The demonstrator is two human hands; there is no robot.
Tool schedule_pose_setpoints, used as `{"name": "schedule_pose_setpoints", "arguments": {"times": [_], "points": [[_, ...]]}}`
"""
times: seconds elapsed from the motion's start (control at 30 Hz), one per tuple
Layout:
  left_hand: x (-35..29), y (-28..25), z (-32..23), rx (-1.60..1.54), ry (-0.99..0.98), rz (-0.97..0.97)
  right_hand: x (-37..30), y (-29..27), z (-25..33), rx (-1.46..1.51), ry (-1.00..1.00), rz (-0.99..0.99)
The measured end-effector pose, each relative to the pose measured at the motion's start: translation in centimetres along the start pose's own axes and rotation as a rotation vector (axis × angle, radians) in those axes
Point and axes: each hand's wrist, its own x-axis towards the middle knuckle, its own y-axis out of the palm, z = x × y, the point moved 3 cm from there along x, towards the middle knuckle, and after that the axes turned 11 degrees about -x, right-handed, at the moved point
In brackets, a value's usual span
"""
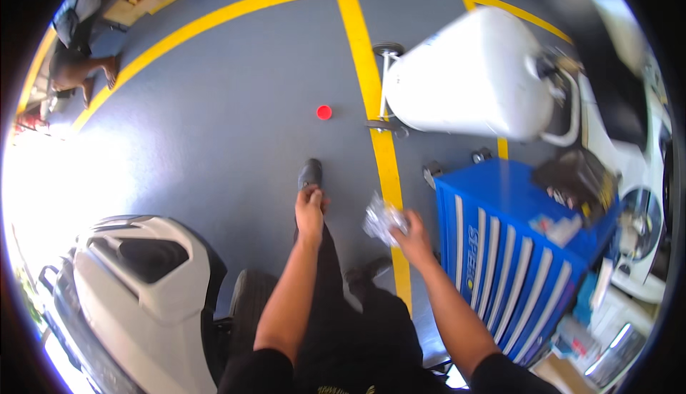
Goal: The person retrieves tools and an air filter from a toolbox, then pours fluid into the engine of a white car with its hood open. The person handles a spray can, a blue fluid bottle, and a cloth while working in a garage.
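My right hand grips a crumpled, clear plastic wrapper that sticks out to the left of the fingers. My left hand is closed, its fingertips drawn together above my dark shoe. Whatever it may hold is too small or hidden to make out. The two hands are apart, both in front of my legs. Farther off, a small round red object, like a cap or cup, lies on the grey floor.
A blue drawer cabinet on casters stands at right, bearing a dark bag. Beyond it is a white wheeled tank. A white-and-black scooter is at lower left. Yellow lines mark the floor. A person is at far left.
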Motion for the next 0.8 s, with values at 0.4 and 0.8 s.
{"name": "schedule_pose_setpoints", "arguments": {"times": [0.4,0.8], "points": [[11.7,-1.8,-4.6,0.054,-0.384,0.223,56.9,38.4,-0.3,-0.217,0.295,-0.022],[21.6,-0.3,1.8,-0.022,-0.411,0.07,32.2,25.4,3.7,0.162,-0.237,0.347]]}}
